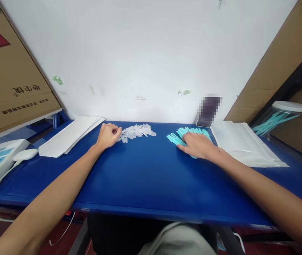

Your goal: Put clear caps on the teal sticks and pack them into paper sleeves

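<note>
Several clear, tapered plastic caps (137,131) lie in a loose pile near the wall. My left hand (109,136) rests at the pile's left end with its fingers curled in; what they hold, if anything, is hidden. Farther right is a heap of slim teal plastic sticks (174,139), fanned out on the blue table (140,184). Over this heap lies my right hand (197,144), thumb and forefinger apart and touching the sticks. Its other fingers are partly hidden.
White paper bags (70,136) lie at left, beside a white power strip (4,159) with a cable. A white plastic pouch (249,143), a blurred dark device (209,109) and a lidded clear jar (278,118) of teal sticks stand right. Cardboard (15,63) leans at left.
</note>
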A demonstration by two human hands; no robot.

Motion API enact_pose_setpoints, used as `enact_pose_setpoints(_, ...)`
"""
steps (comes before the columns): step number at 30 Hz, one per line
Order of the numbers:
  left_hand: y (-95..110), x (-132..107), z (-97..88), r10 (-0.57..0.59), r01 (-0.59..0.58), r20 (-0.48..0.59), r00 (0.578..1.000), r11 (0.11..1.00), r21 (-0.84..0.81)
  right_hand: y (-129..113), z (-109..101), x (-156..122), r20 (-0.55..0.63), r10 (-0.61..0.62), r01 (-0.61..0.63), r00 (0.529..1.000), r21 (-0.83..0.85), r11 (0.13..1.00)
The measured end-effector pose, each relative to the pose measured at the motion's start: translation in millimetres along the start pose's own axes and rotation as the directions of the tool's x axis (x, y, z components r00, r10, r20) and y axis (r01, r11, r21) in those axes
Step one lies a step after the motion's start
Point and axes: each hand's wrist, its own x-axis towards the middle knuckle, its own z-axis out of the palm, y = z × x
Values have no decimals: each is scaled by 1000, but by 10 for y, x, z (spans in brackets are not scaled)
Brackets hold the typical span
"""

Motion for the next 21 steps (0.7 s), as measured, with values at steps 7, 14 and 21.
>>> enact_pose_setpoints(7, 316, -128, -11, -61, 68, 32, 998, 963, -260, -100, 41, -119, -55, -205, 212, 977, 241, 947)
enact_pose_setpoints(14, 579, -185, 21, 136, -71, 206, 969, 953, -294, -430, 90, -296, -104, -355, 366, 929, 396, 842)
enact_pose_setpoints(21, 650, -158, -90, 177, -124, 260, 949, 970, -207, -354, 115, -310, -198, -348, 400, 916, 413, 818)
